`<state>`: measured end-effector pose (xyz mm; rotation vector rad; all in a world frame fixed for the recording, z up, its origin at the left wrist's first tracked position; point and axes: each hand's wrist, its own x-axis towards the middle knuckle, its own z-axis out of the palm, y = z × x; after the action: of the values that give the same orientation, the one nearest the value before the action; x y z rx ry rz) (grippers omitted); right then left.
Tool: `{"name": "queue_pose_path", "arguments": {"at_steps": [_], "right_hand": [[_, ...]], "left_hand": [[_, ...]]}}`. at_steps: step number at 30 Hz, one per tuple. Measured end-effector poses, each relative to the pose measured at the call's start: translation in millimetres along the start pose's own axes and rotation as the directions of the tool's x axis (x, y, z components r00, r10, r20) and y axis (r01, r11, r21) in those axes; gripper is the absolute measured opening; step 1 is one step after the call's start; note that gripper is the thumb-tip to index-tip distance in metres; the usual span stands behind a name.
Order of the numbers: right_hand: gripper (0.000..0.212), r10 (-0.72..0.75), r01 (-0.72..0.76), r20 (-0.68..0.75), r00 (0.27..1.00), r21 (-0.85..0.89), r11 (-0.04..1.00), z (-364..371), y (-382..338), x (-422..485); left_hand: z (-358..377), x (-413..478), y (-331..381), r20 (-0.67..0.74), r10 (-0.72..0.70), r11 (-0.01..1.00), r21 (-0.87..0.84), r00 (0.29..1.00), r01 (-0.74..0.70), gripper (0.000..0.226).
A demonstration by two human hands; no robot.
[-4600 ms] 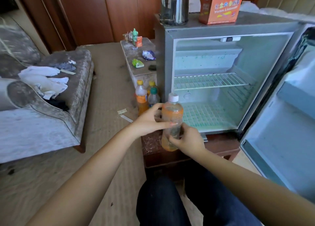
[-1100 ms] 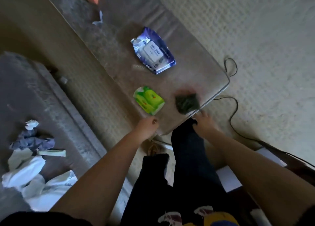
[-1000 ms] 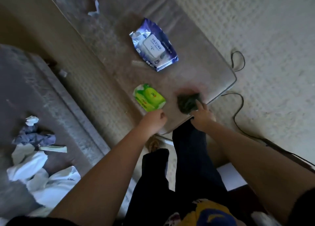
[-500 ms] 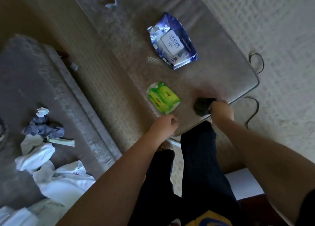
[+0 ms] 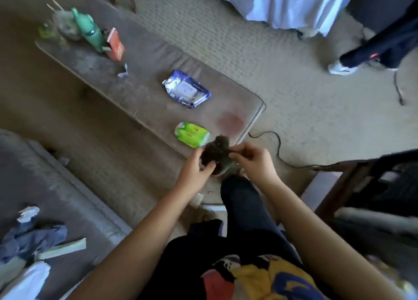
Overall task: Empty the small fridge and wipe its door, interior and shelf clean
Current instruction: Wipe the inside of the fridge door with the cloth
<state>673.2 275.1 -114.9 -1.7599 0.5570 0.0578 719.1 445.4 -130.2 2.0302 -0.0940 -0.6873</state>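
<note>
A dark crumpled cloth [image 5: 213,151] is held between both hands, just off the near corner of the low table [image 5: 144,57]. My left hand [image 5: 195,169] grips its lower left side with thumb and fingers. My right hand [image 5: 251,158] pinches its right edge. The fridge is out of view.
On the table lie a green wipes pack [image 5: 191,134], a blue wipes pack [image 5: 186,91], a red box [image 5: 115,44] and a green bottle [image 5: 87,29]. A black cable [image 5: 278,148] runs over the carpet. Another person's leg [image 5: 371,50] stands far right. A sofa [image 5: 34,197] with crumpled clothes is at left.
My right hand lifted the dark cloth off the table's corner, and my left hand came over to grip it too. The view tilted up, showing more of the table and room.
</note>
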Motion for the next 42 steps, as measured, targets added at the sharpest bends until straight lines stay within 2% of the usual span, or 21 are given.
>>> {"name": "queue_pose_path", "arguments": {"at_steps": [2,5,11,15,19,22,24,29,32,34,37,42], "right_hand": [[0.017,-0.011,0.016,-0.09,0.996,0.056,0.998,-16,-7,-41],[0.019,-0.008,0.033,-0.234,0.972,0.105,0.994,-47,-5,-88],[0.009,-0.044,0.125,-0.516,0.855,0.124,0.984,-113,10,-187],[0.004,-0.042,0.189,-0.609,0.792,0.178,0.966,-167,40,-288],[0.01,-0.056,0.263,-0.667,0.743,0.214,0.941,-237,76,-403],[0.012,-0.037,0.258,-0.71,0.703,0.206,0.944,-291,104,-479],[0.016,-0.01,0.216,-0.737,0.676,0.185,0.959,-322,125,-524],[0.026,0.076,0.13,-0.834,0.547,0.175,0.976,-384,165,-615],[0.024,0.092,0.054,-0.896,0.434,0.128,0.99,-420,187,-651],[0.02,0.089,-0.006,-0.924,0.373,0.094,0.996,-442,200,-665],[0.013,0.098,-0.052,-0.943,0.317,0.086,0.995,-472,214,-674],[0.014,0.049,-0.109,-0.934,0.355,0.011,0.994,-549,230,-664]], "left_hand": [[8,-20,11,0.015,0.103,0.989,0.104,0.995,-0.104,0.021],[28,-41,41,0.162,0.244,0.945,0.181,0.956,-0.272,0.005],[83,-107,106,0.281,0.473,0.813,0.226,0.835,-0.537,0.019],[151,-185,145,0.391,0.62,0.676,0.175,0.68,-0.716,0.024],[247,-285,172,0.478,0.677,0.625,0.029,0.56,-0.78,0.019],[319,-352,187,0.576,0.653,0.615,-0.024,0.492,-0.788,0.04],[364,-387,190,0.638,0.623,0.608,-0.029,0.454,-0.794,0.029],[454,-458,203,0.627,0.673,0.546,-0.063,0.393,-0.835,0.01],[497,-479,216,0.62,0.717,0.453,-0.067,0.318,-0.889,0.013],[525,-486,223,0.636,0.71,0.443,-0.067,0.304,-0.894,0.018],[563,-493,233,0.666,0.666,0.501,-0.067,0.335,-0.863,0.017],[636,-484,250,0.63,0.658,0.566,-0.054,0.412,-0.823,0.014]]}}
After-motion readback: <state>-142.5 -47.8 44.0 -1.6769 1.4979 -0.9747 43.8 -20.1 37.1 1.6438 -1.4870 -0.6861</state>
